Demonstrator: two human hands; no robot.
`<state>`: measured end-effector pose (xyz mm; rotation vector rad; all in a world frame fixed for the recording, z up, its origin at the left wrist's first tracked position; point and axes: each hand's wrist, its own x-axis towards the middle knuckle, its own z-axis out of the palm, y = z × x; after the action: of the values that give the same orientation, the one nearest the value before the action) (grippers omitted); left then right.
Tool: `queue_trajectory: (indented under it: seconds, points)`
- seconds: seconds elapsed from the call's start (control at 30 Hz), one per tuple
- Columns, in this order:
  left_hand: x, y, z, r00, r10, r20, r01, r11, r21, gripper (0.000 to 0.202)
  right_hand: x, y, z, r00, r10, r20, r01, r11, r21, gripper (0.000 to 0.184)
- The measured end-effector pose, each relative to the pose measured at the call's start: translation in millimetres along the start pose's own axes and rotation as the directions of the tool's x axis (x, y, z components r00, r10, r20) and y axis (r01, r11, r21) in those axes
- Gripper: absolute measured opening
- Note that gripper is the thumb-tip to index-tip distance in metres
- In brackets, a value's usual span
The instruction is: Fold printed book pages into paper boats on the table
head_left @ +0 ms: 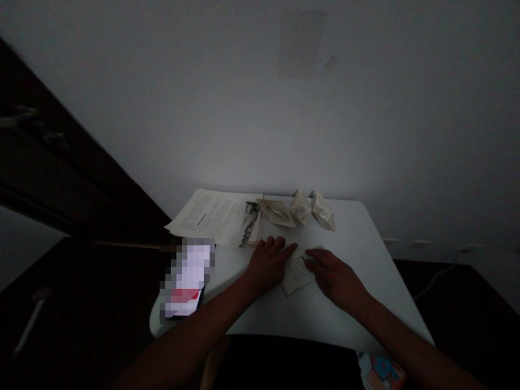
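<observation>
No brand name can be read. On the folded paper, several short lines of dark characters are shown, but the wording is too small and dim to be made out. On the open booklet, dense printed text and a dark illustration are carried; the text is likewise illegible. The screen of the phone is obscured by pixelation, with a red band visible.

The folded paper is placed on the white table, between the two hands. It is off-white, flat and angular, and set obliquely. Its upper edge is touched by the extended index finger of the left hand, whose other fingers are curled. Its right side is met by the right hand, with fingers held close together. Whether the paper is pinched by either hand cannot be determined. Beyond it, three folded paper shapes are arranged near the wall.
</observation>
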<state>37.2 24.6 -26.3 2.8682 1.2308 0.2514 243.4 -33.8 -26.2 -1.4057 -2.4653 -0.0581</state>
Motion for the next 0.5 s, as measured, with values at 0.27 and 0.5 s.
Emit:
queue_trajectory:
  seconds: [0.27, 0.5]
  points:
    - [0, 1, -0.9, 1.0, -0.012, 0.01, 0.012, 1.0, 0.007, 0.047, -14, 2, 1, 0.995, -0.061, -0.079, 0.061, 0.998, 0.003, 0.031]
    - [0, 0, 0.4, 1.0, -0.006, -0.011, 0.006, 1.0, 0.001, 0.048, -26, 6, 1, 0.987, -0.11, -0.115, 0.113, 0.994, 0.017, 0.029]
